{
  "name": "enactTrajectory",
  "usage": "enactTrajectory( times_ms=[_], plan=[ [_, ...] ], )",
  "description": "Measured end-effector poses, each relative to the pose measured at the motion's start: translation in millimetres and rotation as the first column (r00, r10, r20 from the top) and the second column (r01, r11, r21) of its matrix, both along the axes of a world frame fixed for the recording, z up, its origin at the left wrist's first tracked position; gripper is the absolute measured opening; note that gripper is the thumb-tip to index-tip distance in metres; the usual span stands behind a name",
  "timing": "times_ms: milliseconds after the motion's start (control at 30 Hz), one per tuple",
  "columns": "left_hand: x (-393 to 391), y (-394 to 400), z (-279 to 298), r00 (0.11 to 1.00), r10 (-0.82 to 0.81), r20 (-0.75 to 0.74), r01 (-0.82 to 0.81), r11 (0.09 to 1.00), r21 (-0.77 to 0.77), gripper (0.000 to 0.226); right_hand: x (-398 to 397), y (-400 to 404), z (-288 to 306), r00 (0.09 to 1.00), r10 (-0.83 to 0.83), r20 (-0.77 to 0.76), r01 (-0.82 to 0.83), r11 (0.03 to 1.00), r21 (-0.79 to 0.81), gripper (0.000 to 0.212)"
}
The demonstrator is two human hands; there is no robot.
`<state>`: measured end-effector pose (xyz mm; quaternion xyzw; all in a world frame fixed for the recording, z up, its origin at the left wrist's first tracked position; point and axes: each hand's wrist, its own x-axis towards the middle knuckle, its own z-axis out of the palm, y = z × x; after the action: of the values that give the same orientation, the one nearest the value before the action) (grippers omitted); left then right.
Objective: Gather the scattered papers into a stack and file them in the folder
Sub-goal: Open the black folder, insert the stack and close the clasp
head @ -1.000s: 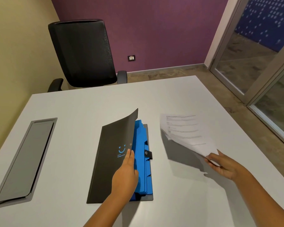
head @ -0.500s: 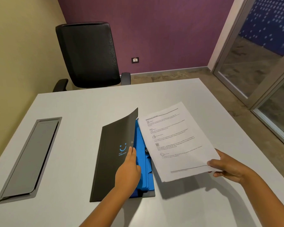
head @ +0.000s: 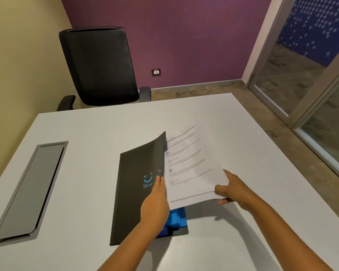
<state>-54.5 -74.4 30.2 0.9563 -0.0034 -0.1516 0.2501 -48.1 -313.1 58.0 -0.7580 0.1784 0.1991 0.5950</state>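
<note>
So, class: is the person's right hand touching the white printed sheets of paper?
Touching. The head view shows the right hand pinching the white printed sheets at their near right corner, thumb lying on top and fingers beneath.

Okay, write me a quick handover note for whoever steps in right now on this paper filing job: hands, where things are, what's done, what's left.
Left hand: holds the folder's black cover lifted at its right edge.
Right hand: grips the papers at their near right corner.
Papers: gathered in one stack, held above the folder's open side, left edge at the raised cover; not yet lying flat inside.
Folder: lies on the table, blue inside showing under the papers.
Done: papers gathered, folder opened.
Left: slide the stack fully in, release it, close the cover.
</note>
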Motion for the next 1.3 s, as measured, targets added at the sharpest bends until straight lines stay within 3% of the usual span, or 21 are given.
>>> enactTrajectory(
  times_ms=[100, 333, 867, 1133, 1233, 1300],
  plan=[
    [2, -2, 0, 1.0, 0.024, -0.002, -0.024, 0.999, -0.022, 0.069, -8, 26, -6, 0.997, 0.049, 0.054, -0.044, 0.995, -0.091, 0.055],
    [4, -5, 5, 0.997, 0.075, -0.003, -0.075, 0.997, -0.017, 0.073, -27, 62, -13, 0.994, 0.07, 0.085, -0.059, 0.99, -0.13, 0.061],
    [9, 1, 12, 0.99, 0.132, 0.045, -0.133, 0.991, 0.016, 0.068, -28, 64, 14, 0.987, 0.157, 0.018, -0.154, 0.982, -0.11, 0.054],
    [-9, -15, 12, 0.998, 0.049, 0.044, -0.048, 0.999, -0.002, 0.078, -11, 93, -5, 0.971, 0.236, -0.018, -0.237, 0.965, -0.112, 0.061],
    [-12, -20, 12, 0.996, 0.078, 0.05, -0.075, 0.995, -0.065, 0.075, -9, 108, -21, 0.967, 0.252, 0.019, -0.246, 0.956, -0.157, 0.043],
    [-14, -18, 14, 0.99, 0.102, 0.097, -0.084, 0.981, -0.173, 0.069, -11, 119, -33, 0.973, 0.227, -0.029, -0.229, 0.97, -0.076, 0.023]
  ],
)
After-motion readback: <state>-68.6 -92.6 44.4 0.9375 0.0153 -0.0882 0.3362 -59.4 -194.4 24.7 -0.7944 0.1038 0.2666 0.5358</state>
